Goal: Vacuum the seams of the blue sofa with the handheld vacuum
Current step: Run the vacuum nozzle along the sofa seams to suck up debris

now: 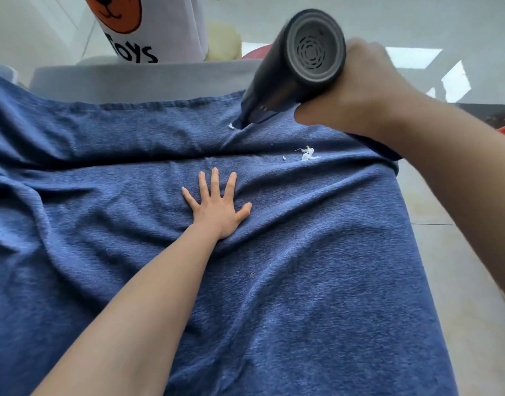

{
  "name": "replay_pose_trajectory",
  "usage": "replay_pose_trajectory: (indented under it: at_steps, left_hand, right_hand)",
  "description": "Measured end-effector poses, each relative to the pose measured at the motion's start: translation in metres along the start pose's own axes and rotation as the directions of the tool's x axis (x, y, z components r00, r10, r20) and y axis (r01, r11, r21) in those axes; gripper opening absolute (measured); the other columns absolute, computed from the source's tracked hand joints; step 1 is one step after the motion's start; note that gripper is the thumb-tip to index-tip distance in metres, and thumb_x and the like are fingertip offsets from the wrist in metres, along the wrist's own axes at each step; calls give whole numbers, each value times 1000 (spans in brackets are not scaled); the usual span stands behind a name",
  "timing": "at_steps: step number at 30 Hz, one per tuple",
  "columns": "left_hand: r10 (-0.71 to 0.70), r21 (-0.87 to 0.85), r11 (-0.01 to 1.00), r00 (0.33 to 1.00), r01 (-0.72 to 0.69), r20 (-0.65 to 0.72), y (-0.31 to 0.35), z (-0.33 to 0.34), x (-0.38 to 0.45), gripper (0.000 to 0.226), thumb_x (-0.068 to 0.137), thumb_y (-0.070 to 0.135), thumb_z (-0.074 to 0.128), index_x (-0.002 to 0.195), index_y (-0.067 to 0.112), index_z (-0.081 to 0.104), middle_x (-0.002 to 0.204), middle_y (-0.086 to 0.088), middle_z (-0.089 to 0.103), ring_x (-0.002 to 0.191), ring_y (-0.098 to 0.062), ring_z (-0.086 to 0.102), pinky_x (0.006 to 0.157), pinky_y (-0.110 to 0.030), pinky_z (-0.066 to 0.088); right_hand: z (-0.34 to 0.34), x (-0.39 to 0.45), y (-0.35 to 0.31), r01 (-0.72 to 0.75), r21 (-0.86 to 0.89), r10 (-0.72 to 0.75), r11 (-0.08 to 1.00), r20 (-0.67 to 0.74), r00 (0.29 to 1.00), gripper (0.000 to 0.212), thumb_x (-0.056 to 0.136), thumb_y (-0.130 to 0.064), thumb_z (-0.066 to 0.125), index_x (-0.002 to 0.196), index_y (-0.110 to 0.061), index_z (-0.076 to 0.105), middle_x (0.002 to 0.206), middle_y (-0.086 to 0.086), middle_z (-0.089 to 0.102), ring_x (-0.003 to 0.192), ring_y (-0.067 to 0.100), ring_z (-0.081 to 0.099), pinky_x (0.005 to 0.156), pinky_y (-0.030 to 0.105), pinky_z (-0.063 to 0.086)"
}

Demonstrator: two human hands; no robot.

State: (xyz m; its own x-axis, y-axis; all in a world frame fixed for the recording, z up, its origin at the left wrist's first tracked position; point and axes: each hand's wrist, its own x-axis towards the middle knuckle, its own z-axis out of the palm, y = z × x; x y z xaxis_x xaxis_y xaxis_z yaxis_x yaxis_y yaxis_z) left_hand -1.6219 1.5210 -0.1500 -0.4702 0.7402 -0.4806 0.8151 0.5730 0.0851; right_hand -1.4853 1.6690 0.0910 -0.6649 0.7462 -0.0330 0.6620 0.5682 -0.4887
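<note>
The blue sofa (pixel 302 281) fills the view under a wrinkled blue cover, with a seam running across just beyond my fingers. My left hand (pixel 217 207) lies flat with spread fingers, pressing the cover down beside that seam. My right hand (pixel 359 90) grips the dark handheld vacuum (pixel 288 70), which tilts down to the left. Its nozzle touches the cover at a small white scrap (pixel 231 126). More white paper bits (pixel 307 154) lie along the seam to the right of the nozzle.
A grey sofa edge (pixel 131 78) runs behind the blue cover. A white bag printed "Toys" (pixel 143 27) stands beyond it, next to a pale yellow thing (pixel 222 41). Tiled floor (pixel 459 252) borders the sofa on the right.
</note>
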Motion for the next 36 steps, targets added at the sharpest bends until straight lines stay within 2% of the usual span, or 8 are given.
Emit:
replay_pose_trajectory:
  at_steps: [5, 10, 13, 16, 19, 26, 30, 36]
  left_hand:
    - [2, -12, 1000, 1000, -2, 6, -1, 2, 4, 80, 89, 73, 22, 150, 38, -16, 157, -4, -30, 141, -34, -31, 103, -71, -15]
    - [-7, 0, 1000, 1000, 7, 23, -2, 1, 4, 81, 89, 73, 21, 150, 37, -18, 156, -4, -32, 141, -34, -32, 105, -72, -14]
    - [-18, 10, 1000, 999, 18, 36, -1, -1, 2, 80, 90, 72, 21, 150, 37, -18, 156, -5, -31, 141, -34, -31, 106, -72, -12]
    - [-30, 31, 999, 999, 29, 38, 3, -4, 0, 80, 90, 72, 21, 151, 36, -17, 157, -5, -29, 142, -35, -28, 106, -73, -9]
    - [-33, 56, 998, 998, 30, 55, 6, -7, -1, 79, 91, 71, 19, 151, 34, -18, 157, -2, -30, 142, -36, -28, 107, -73, -7]
    - [-42, 67, 997, 996, 37, 79, 7, -6, -2, 79, 91, 71, 17, 150, 34, -21, 157, 3, -31, 142, -36, -30, 107, -72, -8]
    - [-44, 78, 996, 996, 38, 75, 6, -5, -1, 79, 91, 72, 16, 150, 35, -21, 156, 4, -31, 142, -36, -29, 106, -72, -9]
    - [-46, 75, 996, 996, 40, 80, 7, -6, -2, 79, 91, 71, 16, 150, 34, -21, 157, 4, -31, 142, -35, -29, 108, -71, -8]
  right_hand:
    - [20, 10, 1, 19, -9, -19, 1000, 9, 1000, 32, 70, -28, 69, 96, -32, 51, 83, -4, 56, 92, 24, 52, 86, 38, 52]
    - [8, 3, 5, 19, 7, -18, 1000, -35, 999, 25, 75, -22, 69, 68, -23, 45, 69, -10, 48, 85, 22, 50, 77, 43, 54]
    - [-3, -3, 10, -2, -3, 2, 1000, -43, 999, 19, 75, -27, 70, 75, -22, 51, 78, 0, 51, 87, 24, 49, 72, 37, 45]
    - [-21, -9, 19, -52, 0, 52, 999, -24, 998, 30, 61, -36, 66, 83, -19, 55, 75, -7, 49, 87, 24, 54, 72, 34, 41]
    - [-30, -19, 26, -59, -4, 59, 998, 29, 998, 23, 55, -40, 60, 68, -26, 49, 70, -10, 47, 82, 25, 52, 69, 31, 38]
    - [-29, -31, 42, -70, 25, 68, 997, 72, 995, 29, 66, -37, 72, 68, -34, 43, 77, -8, 52, 92, 26, 54, 76, 36, 44]
    - [-30, -31, 49, -79, -3, 79, 997, 52, 996, 28, 67, -35, 72, 64, -31, 44, 72, -8, 50, 86, 27, 54, 72, 34, 40]
    - [-40, -34, 51, -46, 17, 44, 999, 99, 994, 22, 67, -31, 72, 59, -30, 51, 65, -10, 49, 64, 8, 52, 56, 22, 37]
